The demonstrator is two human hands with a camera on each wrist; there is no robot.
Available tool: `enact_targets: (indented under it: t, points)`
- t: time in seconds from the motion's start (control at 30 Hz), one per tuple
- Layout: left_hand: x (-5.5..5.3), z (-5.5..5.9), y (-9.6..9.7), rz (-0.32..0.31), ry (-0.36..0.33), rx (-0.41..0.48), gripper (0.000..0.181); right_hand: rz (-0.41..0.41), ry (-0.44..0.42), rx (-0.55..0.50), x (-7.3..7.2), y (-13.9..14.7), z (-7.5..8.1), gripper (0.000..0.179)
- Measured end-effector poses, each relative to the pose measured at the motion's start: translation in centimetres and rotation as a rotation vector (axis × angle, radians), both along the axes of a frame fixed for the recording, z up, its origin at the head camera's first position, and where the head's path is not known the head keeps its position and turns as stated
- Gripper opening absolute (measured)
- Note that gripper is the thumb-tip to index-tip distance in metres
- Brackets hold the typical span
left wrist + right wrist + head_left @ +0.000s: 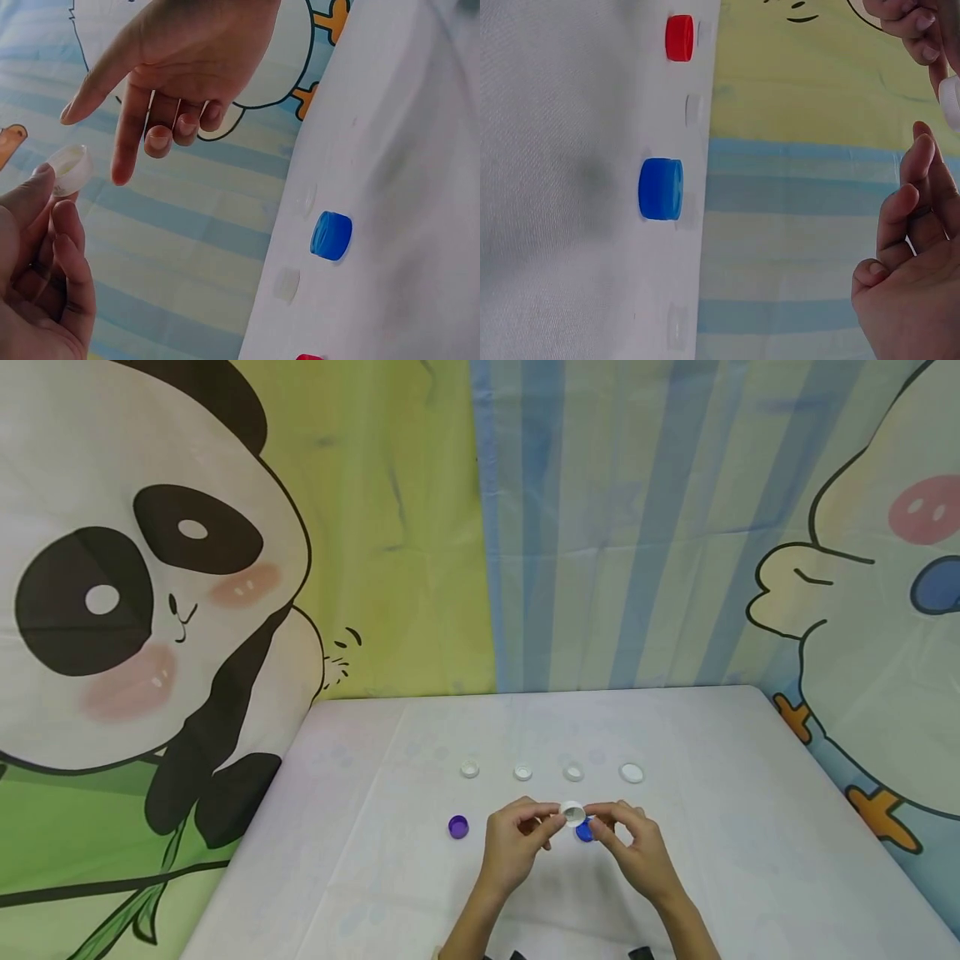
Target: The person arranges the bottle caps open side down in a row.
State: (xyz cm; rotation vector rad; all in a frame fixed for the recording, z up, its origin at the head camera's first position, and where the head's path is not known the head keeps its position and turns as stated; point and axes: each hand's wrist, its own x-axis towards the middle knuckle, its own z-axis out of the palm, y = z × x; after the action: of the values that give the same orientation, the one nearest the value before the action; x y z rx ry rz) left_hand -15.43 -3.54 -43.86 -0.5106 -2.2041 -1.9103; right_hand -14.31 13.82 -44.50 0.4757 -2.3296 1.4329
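Note:
My left hand point(517, 843) pinches a white bottle cap point(572, 813) between thumb and fingers, raised over the table. In the left wrist view the cap point(73, 171) has its hollow side partly showing. My right hand point(630, 852) is just to its right, and the left wrist view shows the right thumb and index finger apart from the cap, the fingers loosely extended. Below the hands, a blue bottle cap point(584, 832) sits on the table, partly covered by the right fingers in the head view. A red bottle cap point(679, 38) appears in the right wrist view.
A purple cap point(458, 827) lies left of the hands. Farther back, several pale rings, among them a left one point(469, 769) and a larger right one point(632, 772), stand in a row on the white table point(390, 877). Printed curtains point(405, 527) hang behind.

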Motion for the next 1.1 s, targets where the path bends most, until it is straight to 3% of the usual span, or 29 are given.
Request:
enact_targets:
  t: [0.13,0.23,0.3,0.4,0.6,1.1]
  points:
    - [0.1,0.1,0.2,0.018,0.146,-0.014,0.014,0.089,-0.069,-0.064,-0.5,0.4,-1.0,0.021]
    - [0.2,0.1,0.3,0.023,0.26,-0.034,0.012,0.214,-0.086,-0.124,-1.2,1.1,-2.2,0.026]
    - [0.0,-0.4,0.3,0.025,0.328,-0.06,0.011,0.284,-0.115,-0.16,-1.6,1.4,-2.9,0.028]
    - [-0.6,-1.6,0.3,0.028,0.409,-0.106,0.013,0.346,-0.169,-0.19,-1.5,1.6,-2.6,0.029]
    - [-0.9,-2.7,0.2,0.016,0.461,-0.151,0.016,0.397,-0.221,-0.221,-1.5,1.8,-2.4,0.029]
    - [-0.8,-2.4,0.0,0.009,0.593,-0.231,0.017,0.456,-0.282,-0.217,-1.5,2.1,-2.4,0.022]
